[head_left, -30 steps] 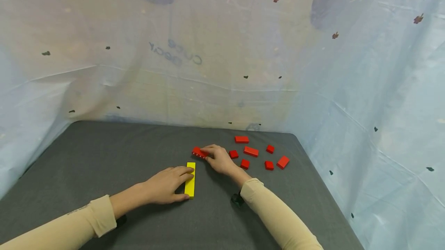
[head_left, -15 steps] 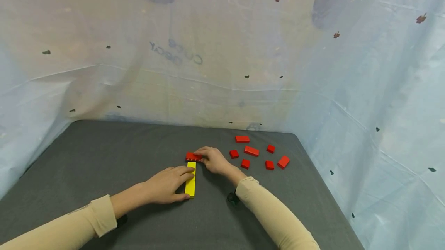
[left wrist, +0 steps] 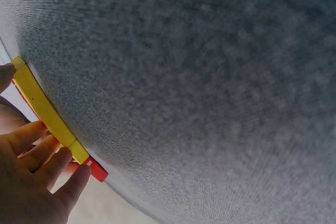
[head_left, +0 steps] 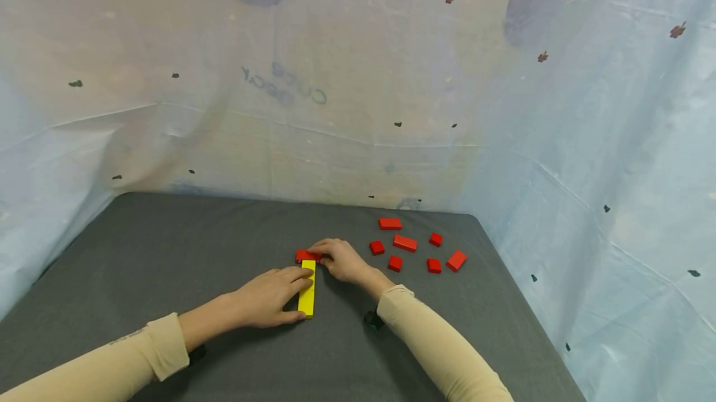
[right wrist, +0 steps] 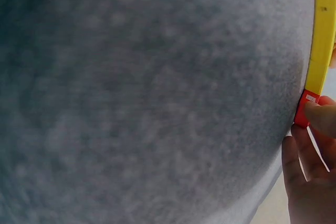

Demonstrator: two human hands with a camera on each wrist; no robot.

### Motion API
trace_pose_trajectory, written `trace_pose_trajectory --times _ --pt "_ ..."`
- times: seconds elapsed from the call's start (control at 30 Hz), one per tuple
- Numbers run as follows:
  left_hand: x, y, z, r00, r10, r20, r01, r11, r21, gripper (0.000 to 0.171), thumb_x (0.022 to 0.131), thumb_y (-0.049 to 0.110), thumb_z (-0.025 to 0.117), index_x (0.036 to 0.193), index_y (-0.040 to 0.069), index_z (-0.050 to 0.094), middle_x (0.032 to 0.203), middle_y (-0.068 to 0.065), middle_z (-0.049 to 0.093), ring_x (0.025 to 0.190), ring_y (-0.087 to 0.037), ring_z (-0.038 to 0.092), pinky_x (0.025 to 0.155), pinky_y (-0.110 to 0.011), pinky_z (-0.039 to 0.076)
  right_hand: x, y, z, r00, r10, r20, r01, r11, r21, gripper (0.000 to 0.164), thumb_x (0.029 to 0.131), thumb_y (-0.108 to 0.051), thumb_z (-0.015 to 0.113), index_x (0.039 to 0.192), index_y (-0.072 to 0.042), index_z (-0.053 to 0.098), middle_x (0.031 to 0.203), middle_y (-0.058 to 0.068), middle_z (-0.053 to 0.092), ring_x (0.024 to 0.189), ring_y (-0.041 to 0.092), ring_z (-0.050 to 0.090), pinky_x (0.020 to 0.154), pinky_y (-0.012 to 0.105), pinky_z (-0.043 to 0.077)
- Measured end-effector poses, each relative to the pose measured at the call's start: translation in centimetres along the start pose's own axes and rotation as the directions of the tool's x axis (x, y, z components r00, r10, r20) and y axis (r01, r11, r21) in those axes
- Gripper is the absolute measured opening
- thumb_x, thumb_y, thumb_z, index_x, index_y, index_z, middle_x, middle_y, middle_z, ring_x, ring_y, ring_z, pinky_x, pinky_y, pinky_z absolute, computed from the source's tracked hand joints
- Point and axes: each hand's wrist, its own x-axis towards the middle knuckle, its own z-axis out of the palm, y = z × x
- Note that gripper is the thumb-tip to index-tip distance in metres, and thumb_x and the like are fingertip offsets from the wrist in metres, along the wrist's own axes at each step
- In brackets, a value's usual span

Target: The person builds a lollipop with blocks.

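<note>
A long yellow block [head_left: 307, 293] lies lengthwise on the dark grey cloth. My left hand [head_left: 271, 296] holds it, fingers reaching onto its upper half and thumb at its near end. Across the yellow block's far end sits a red block [head_left: 302, 254], which my right hand [head_left: 344, 262] grips at its right part. In the right wrist view the red block [right wrist: 306, 109] sits right at the end of the yellow block [right wrist: 321, 35], my thumb [right wrist: 321, 118] on it. A small white mark shows on the red block [left wrist: 97, 170] in the left wrist view.
Several loose red blocks lie right of my right hand, among them a longer one [head_left: 404, 243], a small one [head_left: 394, 263] and a tilted one [head_left: 456, 260]. A pale printed sheet [head_left: 347, 79] hangs behind the table and along its right side.
My right hand has brought the red block left and towards me, turning it square across the yellow block's far end. The left hand and yellow block have stayed in place.
</note>
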Motion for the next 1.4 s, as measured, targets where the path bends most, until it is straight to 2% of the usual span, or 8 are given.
trace_pose_trajectory --times 0.5,0.73,0.83,1.03,1.2,1.4 --pt "0.1 0.0 -0.3 0.999 -0.005 0.035 0.007 0.999 -0.033 0.065 0.1 0.052 0.066 0.144 0.005 0.06 0.155 -0.013 0.049 0.14 -0.033 0.05 0.106 -0.055 0.049 -0.3 -0.1 -0.3 1.0 -0.025 0.001 0.025 1.0 0.0 0.037 0.103 -0.002 0.062 0.14 -0.009 0.067 0.142 0.006 0.064 0.133 0.025 0.058 0.116 0.044 0.043" --pt "-0.2 0.0 -0.2 1.0 0.001 0.027 -0.001 1.0 -0.017 0.066 0.101 0.052 0.065 0.147 0.005 0.058 0.158 -0.014 0.046 0.142 -0.035 0.048 0.109 -0.056 0.046 -0.7 0.0 -0.6 0.999 -0.035 -0.011 0.035 0.999 0.026 0.042 0.103 -0.004 0.063 0.145 -0.01 0.062 0.147 0.009 0.059 0.137 0.028 0.055 0.114 0.046 0.044" --pt "-0.2 0.2 -0.2 1.0 -0.018 0.006 0.018 1.0 -0.014 0.07 0.1 0.055 0.065 0.149 0.005 0.056 0.159 -0.015 0.044 0.142 -0.036 0.047 0.111 -0.057 0.044 -1.7 0.1 -1.3 0.999 -0.001 -0.046 0.004 0.998 0.061 0.045 0.103 -0.007 0.065 0.148 -0.012 0.06 0.15 0.008 0.057 0.139 0.028 0.053 0.114 0.048 0.044" --pt "0.2 0.1 -0.9 0.994 -0.108 -0.006 0.108 0.994 -0.019 0.077 0.097 0.058 0.066 0.15 0.004 0.053 0.159 -0.017 0.043 0.142 -0.038 0.046 0.113 -0.06 0.041 -4.7 1.1 -3.4 0.987 0.081 -0.14 -0.064 0.991 0.12 0.049 0.1 -0.007 0.069 0.148 -0.01 0.059 0.149 0.01 0.057 0.136 0.032 0.055 0.108 0.051 0.049" --pt "0.6 -0.5 -1.0 0.987 -0.158 0.033 0.16 0.986 -0.053 0.085 0.095 0.062 0.066 0.155 0.004 0.048 0.165 -0.016 0.036 0.148 -0.038 0.039 0.118 -0.061 0.033 -7.4 3.1 -4.7 0.957 0.178 -0.23 -0.153 0.981 0.122 0.049 0.098 -0.008 0.072 0.146 -0.01 0.061 0.146 0.012 0.06 0.131 0.035 0.058 0.102 0.054 0.052" --pt "0.7 -0.6 -1.0 0.988 -0.143 0.056 0.147 0.985 -0.086 0.095 0.091 0.068 0.067 0.156 0.003 0.045 0.166 -0.018 0.034 0.15 -0.039 0.036 0.119 -0.062 0.03 -10.2 5.6 -5.7 0.917 0.303 -0.26 -0.285 0.953 0.106 0.048 0.096 -0.009 0.075 0.143 -0.007 0.063 0.144 0.014 0.061 0.132 0.036 0.058 0.103 0.055 0.051"
